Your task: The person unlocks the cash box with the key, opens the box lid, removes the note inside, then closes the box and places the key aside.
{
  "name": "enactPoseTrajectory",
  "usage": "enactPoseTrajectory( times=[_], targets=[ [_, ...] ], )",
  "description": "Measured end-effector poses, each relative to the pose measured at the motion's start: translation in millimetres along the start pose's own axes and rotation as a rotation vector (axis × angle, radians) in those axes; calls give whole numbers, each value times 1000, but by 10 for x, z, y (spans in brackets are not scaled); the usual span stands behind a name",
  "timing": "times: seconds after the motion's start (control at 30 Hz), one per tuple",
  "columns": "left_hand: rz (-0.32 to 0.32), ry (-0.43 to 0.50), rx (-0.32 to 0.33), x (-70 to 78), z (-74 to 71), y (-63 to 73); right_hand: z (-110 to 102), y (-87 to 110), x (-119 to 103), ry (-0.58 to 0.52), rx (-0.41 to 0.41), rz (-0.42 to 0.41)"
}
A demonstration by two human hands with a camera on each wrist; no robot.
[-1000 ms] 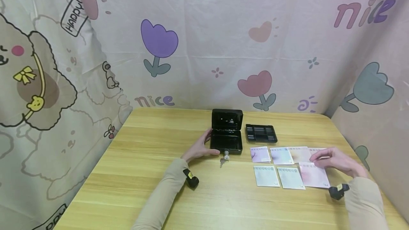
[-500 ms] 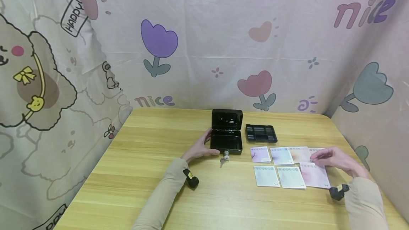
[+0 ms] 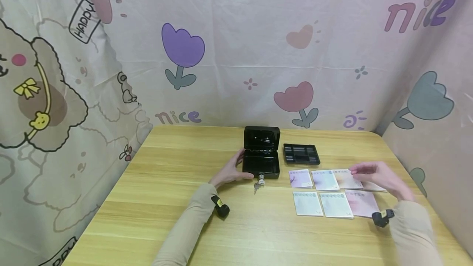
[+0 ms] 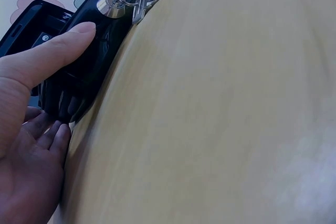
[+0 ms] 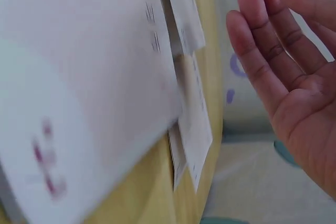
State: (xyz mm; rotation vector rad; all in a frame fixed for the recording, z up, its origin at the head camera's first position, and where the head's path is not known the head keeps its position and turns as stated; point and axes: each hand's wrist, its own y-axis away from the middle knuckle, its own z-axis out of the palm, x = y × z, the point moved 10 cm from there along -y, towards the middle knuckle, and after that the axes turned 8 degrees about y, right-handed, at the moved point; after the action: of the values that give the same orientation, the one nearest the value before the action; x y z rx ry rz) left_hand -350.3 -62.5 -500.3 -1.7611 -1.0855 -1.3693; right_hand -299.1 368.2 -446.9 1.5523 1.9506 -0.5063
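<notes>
In the head view a black cash box (image 3: 261, 164) stands with its lid raised. My left hand (image 3: 228, 172) holds its left front corner, thumb along the front and fingers at the side. From the lock hang small keys (image 4: 144, 3), close by the thumb in the left wrist view. My right hand (image 3: 380, 175) is over the far right paper squares, fingers loosely bent towards the thumb, with nothing visible between them. Below it lie a peach paper square (image 3: 347, 180) and a pink paper square (image 3: 360, 204), both with faint printed lettering.
A black compartment tray (image 3: 301, 154) lies right of the box. Several more pastel paper squares, among them a purple one (image 3: 300, 179), a blue one (image 3: 325, 180) and a pale green one (image 3: 307, 203), lie in two rows. A printed cloth (image 3: 229, 52) hangs behind the table (image 3: 184, 147).
My right hand has risen off the pink paper square and shifted left and away from me, towards the far row. The left hand stays on the cash box.
</notes>
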Motion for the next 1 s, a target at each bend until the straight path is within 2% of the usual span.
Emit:
enactPoseTrajectory(
  times=[0.4, 0.77, 1.0],
  targets=[
    [0, -33, -2, -12, 5, -6, 149, -271, -372, -46, 23, -68],
    [9, -12, -5, -23, 2, -22, 195, -493, -657, -25, 68, -115],
    [15, 1, -10, -13, -1, -9, 235, -647, -730, 19, 91, -116]
  ],
)
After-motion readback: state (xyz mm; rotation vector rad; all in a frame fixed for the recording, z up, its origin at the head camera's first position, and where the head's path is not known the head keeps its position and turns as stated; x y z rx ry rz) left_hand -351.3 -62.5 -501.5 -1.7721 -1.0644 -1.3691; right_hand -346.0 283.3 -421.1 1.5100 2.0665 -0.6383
